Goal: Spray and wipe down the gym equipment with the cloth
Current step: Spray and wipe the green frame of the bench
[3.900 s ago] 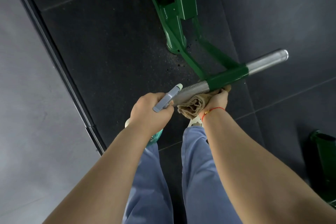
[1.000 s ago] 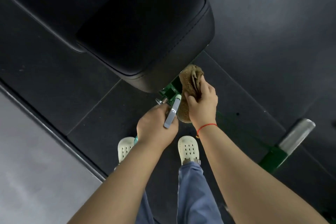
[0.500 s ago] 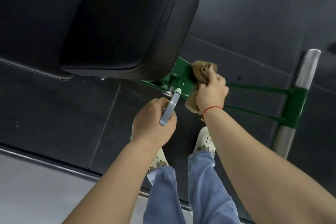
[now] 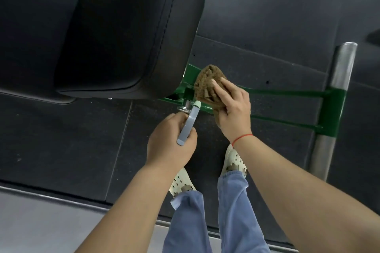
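Observation:
My right hand point(image 4: 233, 109) holds a crumpled brown cloth point(image 4: 206, 86) pressed against the green steel frame point(image 4: 287, 93) just under the black padded bench seat point(image 4: 115, 33). My left hand point(image 4: 170, 141) grips the spray bottle point(image 4: 188, 123) by its grey trigger head, whose pale nozzle points up toward a silver adjustment knob point(image 4: 186, 107) on the frame. The bottle's body is hidden below my hand.
A green crossbar with bare steel tube ends point(image 4: 337, 92) lies on the dark rubber floor point(image 4: 61, 139) to the right. My feet in pale clogs point(image 4: 233, 160) stand close to the frame. A lighter grey floor strip point(image 4: 41, 222) runs along the lower left.
My right hand with the cloth has slid slightly along the green frame under the seat. The left hand with the bottle stays beside it. The view has shifted a little.

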`<state>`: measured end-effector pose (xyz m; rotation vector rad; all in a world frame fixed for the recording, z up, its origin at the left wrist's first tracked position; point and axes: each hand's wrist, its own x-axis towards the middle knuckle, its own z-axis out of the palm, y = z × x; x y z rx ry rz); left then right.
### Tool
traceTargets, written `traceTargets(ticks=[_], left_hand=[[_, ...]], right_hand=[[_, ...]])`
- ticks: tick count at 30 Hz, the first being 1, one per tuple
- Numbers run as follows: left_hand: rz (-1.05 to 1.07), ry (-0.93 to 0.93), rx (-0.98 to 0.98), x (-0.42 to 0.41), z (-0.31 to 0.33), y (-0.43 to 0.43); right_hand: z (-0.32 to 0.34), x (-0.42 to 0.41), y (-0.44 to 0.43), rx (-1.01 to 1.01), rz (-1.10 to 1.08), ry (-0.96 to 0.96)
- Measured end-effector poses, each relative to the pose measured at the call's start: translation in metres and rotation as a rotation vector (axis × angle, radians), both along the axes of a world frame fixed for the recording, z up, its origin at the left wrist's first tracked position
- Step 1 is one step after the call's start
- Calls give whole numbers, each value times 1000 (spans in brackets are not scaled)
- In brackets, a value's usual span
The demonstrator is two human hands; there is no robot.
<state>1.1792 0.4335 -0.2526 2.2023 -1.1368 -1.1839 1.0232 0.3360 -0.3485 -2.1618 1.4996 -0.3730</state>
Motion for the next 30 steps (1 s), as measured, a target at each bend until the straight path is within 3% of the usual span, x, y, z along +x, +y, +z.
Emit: traceTargets(ticks=[5,9,11,14,17,23,30], left_hand=[[-16,-12,-19,-7,-7,-11],[-19,13,-11,-13,-15,-18],[-20,5,2,-14,-20,-21],[11,-4,3,-13,-25,-24],[41,13,-14,-12,-28,-21],[99,2,-58,-6,-33,-6],[140,13,-92,-15,-34,13]], right_hand=[[-14,-26,8,90,-214,-3],[-12,-41,-3,275,-440,-15],[-3,-37,-10,242,-486,-56],[17,-12,-25,162,-415,-163],[32,32,-39,218,-264,-248],[28,85,-78,269,-126,15],[12,63,-116,451,-87,88]])
